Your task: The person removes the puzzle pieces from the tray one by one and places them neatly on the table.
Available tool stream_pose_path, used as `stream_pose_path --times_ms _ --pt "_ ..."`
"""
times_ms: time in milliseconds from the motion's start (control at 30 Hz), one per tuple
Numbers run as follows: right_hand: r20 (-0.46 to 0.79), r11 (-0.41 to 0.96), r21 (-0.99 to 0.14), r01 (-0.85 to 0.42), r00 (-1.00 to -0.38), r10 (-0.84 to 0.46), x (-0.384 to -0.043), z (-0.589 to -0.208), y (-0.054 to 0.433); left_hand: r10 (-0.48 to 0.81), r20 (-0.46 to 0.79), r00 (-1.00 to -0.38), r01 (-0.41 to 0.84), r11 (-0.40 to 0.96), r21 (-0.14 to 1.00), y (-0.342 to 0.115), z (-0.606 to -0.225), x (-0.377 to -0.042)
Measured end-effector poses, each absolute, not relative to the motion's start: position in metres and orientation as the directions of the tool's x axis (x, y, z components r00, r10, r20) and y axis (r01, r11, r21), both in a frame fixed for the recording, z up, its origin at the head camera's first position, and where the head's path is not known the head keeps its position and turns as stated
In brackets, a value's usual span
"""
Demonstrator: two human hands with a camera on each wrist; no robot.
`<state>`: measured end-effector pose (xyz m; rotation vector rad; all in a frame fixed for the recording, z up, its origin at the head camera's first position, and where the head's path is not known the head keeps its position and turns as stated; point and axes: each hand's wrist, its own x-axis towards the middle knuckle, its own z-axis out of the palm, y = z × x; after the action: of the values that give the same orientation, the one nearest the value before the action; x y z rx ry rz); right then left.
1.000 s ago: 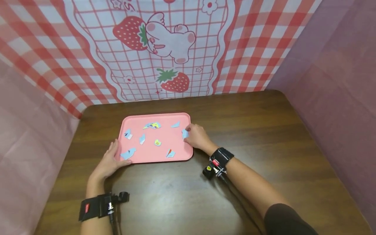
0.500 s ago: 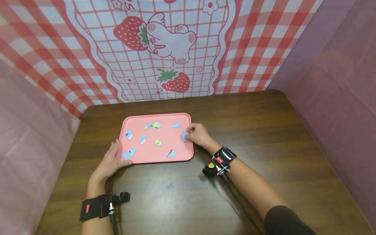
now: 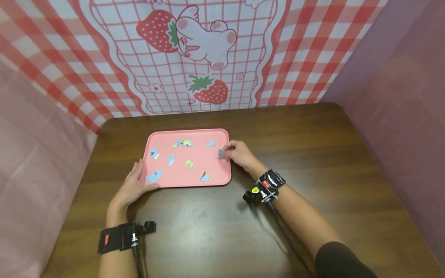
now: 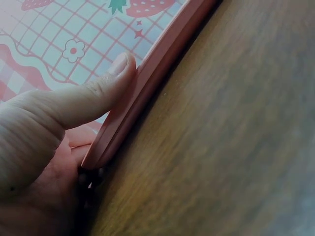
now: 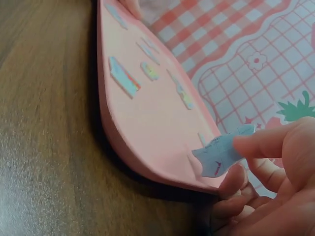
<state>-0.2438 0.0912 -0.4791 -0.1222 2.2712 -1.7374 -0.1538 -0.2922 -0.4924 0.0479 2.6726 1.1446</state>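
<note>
A pink tray (image 3: 174, 181) lies on the wooden table with several jagged, mostly light blue picture pieces spread over it. My right hand (image 3: 240, 153) pinches one of these, a jagged light blue picture piece (image 5: 219, 151), between thumb and fingers. It is held tilted, over the tray's right end. At the front left corner, my left hand (image 3: 132, 187) rests against the tray, its thumb (image 4: 98, 96) lying along the front rim and its fingers reaching up the left side. Among the flat pieces are one with a red mark (image 3: 204, 176) and a small yellow one (image 3: 189, 164).
Bare wooden table (image 3: 285, 135) surrounds the tray. Behind it hangs a red-and-white checked cloth (image 3: 306, 58) with strawberries, and pinkish cloths (image 3: 399, 96) hang at both sides. A cable (image 3: 285, 235) runs along the right forearm.
My right hand has raised the light blue piece from the tray's right end and tilted it. The left hand stays at its corner. The head view has shifted slightly.
</note>
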Motion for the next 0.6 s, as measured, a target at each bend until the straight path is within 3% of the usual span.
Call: stream_pose_path --times_ms 200,333,467,600 --pt "-0.168 0.234 -0.963 0.136 -0.978 -0.121 -0.244 -0.470 0.097 0.117 -0.165 -0.979 -0.037 0.699 0.714 -0.291 -0.495 -0.158" --pt "-0.202 0.042 -0.979 0.199 -0.976 -0.082 -0.245 -0.467 0.101 0.110 -0.144 -0.983 -0.030 0.686 0.727 -0.291 -0.496 -0.157" --pt "-0.250 -0.150 -0.953 0.264 -0.963 -0.104 -0.244 -0.466 0.105 0.044 -0.125 -0.991 -0.074 0.602 0.795 -0.290 -0.496 -0.154" --pt "-0.266 -0.181 -0.941 0.285 -0.956 -0.124 -0.241 -0.466 0.108 -0.082 -0.061 -0.995 -0.093 0.474 0.876 -0.288 -0.498 -0.150"
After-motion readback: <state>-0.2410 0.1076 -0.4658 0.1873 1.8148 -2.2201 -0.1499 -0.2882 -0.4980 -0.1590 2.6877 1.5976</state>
